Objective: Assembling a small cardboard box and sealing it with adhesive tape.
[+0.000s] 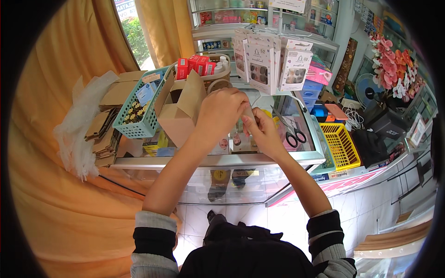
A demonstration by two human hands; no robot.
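Both hands meet over a glass-topped counter [218, 161]. My left hand [225, 107] is closed, its fingers curled down toward the right hand. Just beside it my right hand [263, 132] pinches, thumb against fingers. Something small and pale shows between the fingertips, but its kind is hidden. An open cardboard box [178, 121] stands left of my left hand, flaps up. Behind that hand a tan ring [219, 85], perhaps a tape roll, is partly covered. Black-handled scissors [295, 137] lie on the glass to the right of my right hand.
Left of the box stand a teal basket [134, 129], flattened cardboard [104, 134] and clear plastic wrap [83, 125]. Behind, a beige basket [225, 74] holds red boxes and white bottles. Carded packs [262, 67] hang at the back; a yellow basket [340, 146] sits right.
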